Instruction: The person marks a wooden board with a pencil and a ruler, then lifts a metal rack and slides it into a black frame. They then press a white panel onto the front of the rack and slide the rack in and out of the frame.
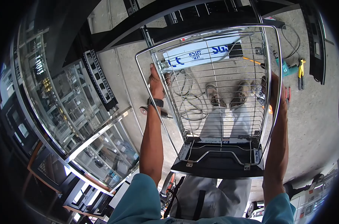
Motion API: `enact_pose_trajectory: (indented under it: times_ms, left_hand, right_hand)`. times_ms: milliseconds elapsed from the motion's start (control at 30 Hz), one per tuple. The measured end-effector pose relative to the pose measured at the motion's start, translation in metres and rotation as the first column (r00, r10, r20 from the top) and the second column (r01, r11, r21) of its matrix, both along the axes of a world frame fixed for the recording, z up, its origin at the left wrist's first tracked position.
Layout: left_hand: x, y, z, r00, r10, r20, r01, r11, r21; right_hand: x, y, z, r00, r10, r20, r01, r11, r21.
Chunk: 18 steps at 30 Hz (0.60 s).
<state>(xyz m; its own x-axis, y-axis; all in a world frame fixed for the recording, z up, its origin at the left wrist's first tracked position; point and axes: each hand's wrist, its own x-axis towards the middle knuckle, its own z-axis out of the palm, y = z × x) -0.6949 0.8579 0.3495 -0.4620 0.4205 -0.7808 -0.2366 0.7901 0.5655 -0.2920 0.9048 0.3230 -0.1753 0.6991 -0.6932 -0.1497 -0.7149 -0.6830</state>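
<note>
A chrome wire pull-out basket (229, 87) hangs in front of my legs, held between both hands. My left hand (157, 81) is closed around its left side rail, the thumb pointing up along the metal. On the opposite rail, my right hand (275, 86) is closed too, its fingers partly hidden by the frame. A black panel (214, 168) is fixed across the basket's near end, close to my waist, with small metal brackets on it. Across the far end runs a light blue and white strip (199, 54) with printed letters.
Left stands a glass display case (102, 160) with shiny fittings. Black framework (169, 18) spans the far side. Yellow-handled pliers (301, 72), a green power tool (287, 68) and cables lie on the concrete floor (311, 123). An angle grinder (154, 112) lies left of the basket.
</note>
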Motion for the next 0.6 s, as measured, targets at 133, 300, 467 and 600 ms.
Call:
enact_pose_trajectory:
  times_ms: [133,300,467,600]
  left_hand:
    - [0.001,0.000,-0.004,0.999,-0.039,0.010,0.038,0.999,0.026]
    - [0.003,0.002,0.004,1.000,0.021,-0.017,-0.019,0.994,0.112]
    - [-0.002,-0.001,-0.013,0.999,0.040,-0.008,-0.039,0.995,0.096]
    - [0.011,0.010,0.003,0.999,0.047,-0.017,-0.045,0.994,0.097]
  right_hand:
    - [0.004,0.003,-0.009,0.993,0.047,0.105,-0.043,0.998,-0.039]
    - [0.000,0.007,0.008,0.998,-0.052,0.025,0.055,0.991,-0.119]
    - [0.006,0.002,0.014,1.000,-0.024,0.007,0.022,0.989,0.144]
    - [-0.002,0.018,0.039,0.995,-0.094,0.017,0.096,0.976,-0.197]
